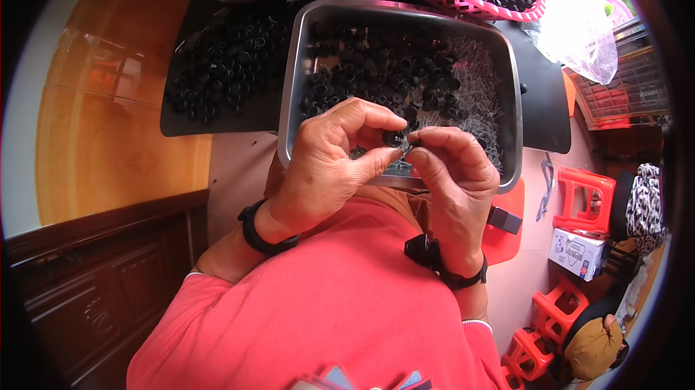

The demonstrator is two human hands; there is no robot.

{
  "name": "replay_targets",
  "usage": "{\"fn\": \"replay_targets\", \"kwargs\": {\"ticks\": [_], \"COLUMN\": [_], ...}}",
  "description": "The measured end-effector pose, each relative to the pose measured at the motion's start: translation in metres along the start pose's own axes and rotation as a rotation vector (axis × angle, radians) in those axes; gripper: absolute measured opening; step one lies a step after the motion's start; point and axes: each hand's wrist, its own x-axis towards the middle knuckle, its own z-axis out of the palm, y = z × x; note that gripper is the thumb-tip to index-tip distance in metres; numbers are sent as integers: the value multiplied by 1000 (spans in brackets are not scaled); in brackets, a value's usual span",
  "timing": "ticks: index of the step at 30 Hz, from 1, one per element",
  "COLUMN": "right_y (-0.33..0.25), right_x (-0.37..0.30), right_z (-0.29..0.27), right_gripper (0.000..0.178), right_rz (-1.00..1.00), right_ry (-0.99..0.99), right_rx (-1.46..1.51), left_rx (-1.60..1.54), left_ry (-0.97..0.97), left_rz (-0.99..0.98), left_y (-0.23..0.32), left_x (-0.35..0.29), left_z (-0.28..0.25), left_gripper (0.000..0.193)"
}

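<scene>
Round black cap point(393, 139) between both hands point(326, 149)

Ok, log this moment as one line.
left hand: pinches round black part | right hand: pinches small dark piece | place: over metal tray, near side

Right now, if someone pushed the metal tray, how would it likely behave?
The metal tray would probably stay stiff, given its rigid-looking metal walls. Being broad and shallow, it seems likelier to slide than tip. The loose, round black pieces inside may roll or shift.
</scene>
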Motion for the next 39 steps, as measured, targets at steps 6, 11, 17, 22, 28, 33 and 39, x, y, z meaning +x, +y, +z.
{"fn": "replay_targets", "kwargs": {"ticks": [6,11,17,22,28,33,39], "right_y": [5,8,8,5,6,5,1], "right_x": [0,1,3,0,0,0,1], "right_z": [1,0,-2,2,-1,-1,0], "right_gripper": [17,20,21,21,20,17,17], "right_rz": [-52,-189,-267,-164,-51,-12,222], "right_ry": [-8,-8,-8,14,0,1,44], "right_rx": [-46,-167,-299,-194,-41,-1,158], "left_rx": [25,43,-8,-170,-305,-358,-345], "left_ry": [3,34,-49,-3,-2,-12,-41], "left_rz": [59,120,93,-87,-162,-99,-136], "left_y": [-3,-5,-2,3,1,-8,-4], "left_x": [1,2,1,0,0,2,4], "left_z": [3,3,-1,-2,-4,-5,-5], "left_gripper": [29,30,28,25,25,25,22]}}
